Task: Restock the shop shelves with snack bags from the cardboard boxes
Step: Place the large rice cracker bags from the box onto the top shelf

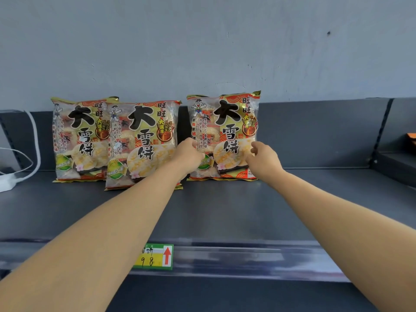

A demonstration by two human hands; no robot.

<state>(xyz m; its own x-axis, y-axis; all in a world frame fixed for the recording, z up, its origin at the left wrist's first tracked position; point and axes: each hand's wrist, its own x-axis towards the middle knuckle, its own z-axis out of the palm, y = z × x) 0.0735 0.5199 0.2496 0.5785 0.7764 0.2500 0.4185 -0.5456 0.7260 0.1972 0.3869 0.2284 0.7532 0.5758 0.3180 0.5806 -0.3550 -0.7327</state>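
Grey wall (202, 41), dark shelf (225, 210)

Three snack bags stand upright along the back edge of a shop shelf (225, 210): the left bag (78, 140), the middle bag (141, 147) overlapping it and set slightly forward, and the right bag (227, 131) just apart. Two hands reach the right bag, the left hand (188, 154) at its left side, the right hand (262, 157) at its right. A price tag (155, 256) sits on the shelf's front edge; cables (31, 143) lie at the left end.
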